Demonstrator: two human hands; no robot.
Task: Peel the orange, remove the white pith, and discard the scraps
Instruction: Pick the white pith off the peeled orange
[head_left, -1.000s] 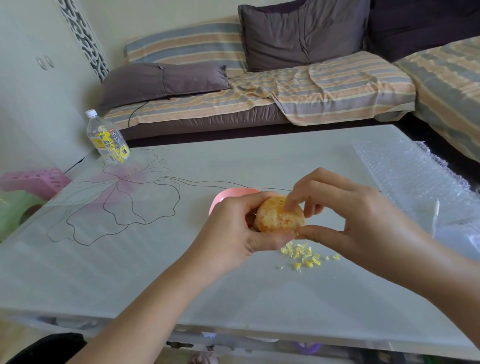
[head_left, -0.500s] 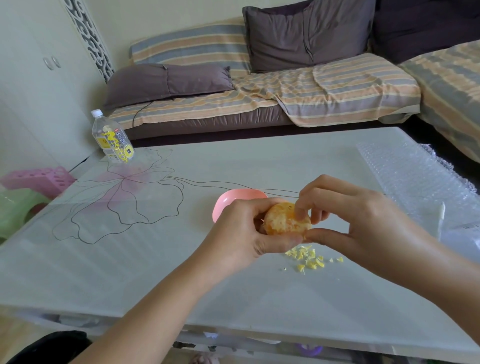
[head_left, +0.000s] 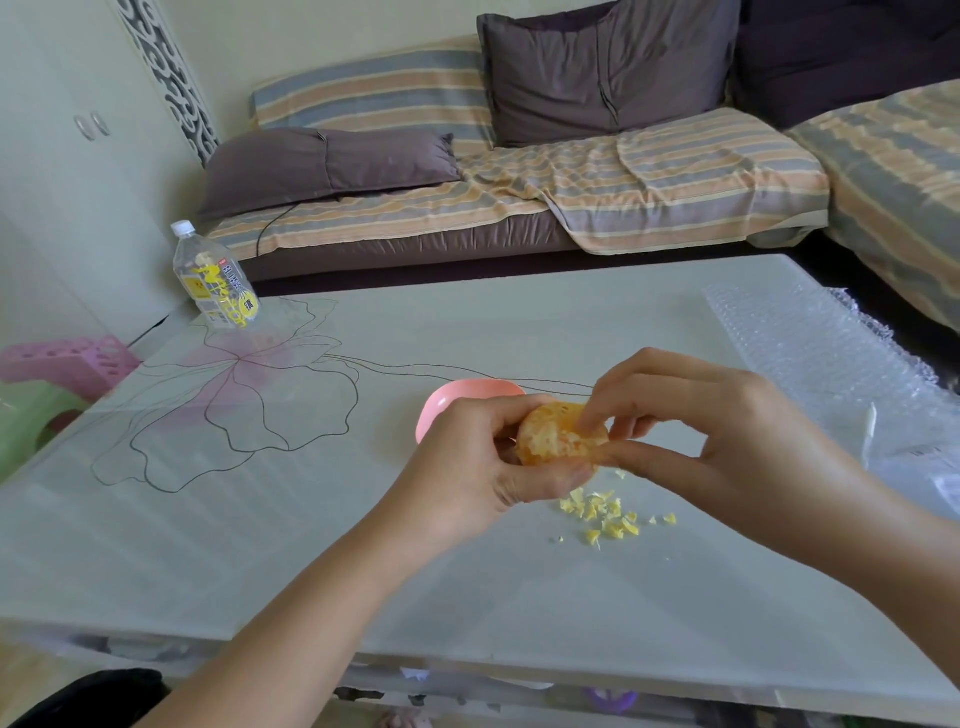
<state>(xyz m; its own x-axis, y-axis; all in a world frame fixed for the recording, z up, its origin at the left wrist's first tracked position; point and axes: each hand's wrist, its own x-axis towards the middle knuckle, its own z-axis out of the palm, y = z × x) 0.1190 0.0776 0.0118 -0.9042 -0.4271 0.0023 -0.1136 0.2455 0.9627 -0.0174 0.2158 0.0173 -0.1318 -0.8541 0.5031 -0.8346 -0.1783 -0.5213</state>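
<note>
Orange (head_left: 558, 439) gripped in left hand (head_left: 467, 467), right hand (head_left: 727, 441) pinching pith. Squeeze too hard = burst segments imo; loose scraps (head_left: 608, 519) mid-bench (head_left: 363, 582) easily brushed off.

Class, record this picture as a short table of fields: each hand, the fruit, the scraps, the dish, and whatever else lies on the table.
Left hand: grips the round peeled orange
Right hand: pinches at the orange's top
Scraps: small pale yellow bits on the pale flower-printed table, near the hands
Dish: pink plastic bowl, behind the left hand
Also: clear plastic bottle with yellow label; sheet of bubble wrap
</note>
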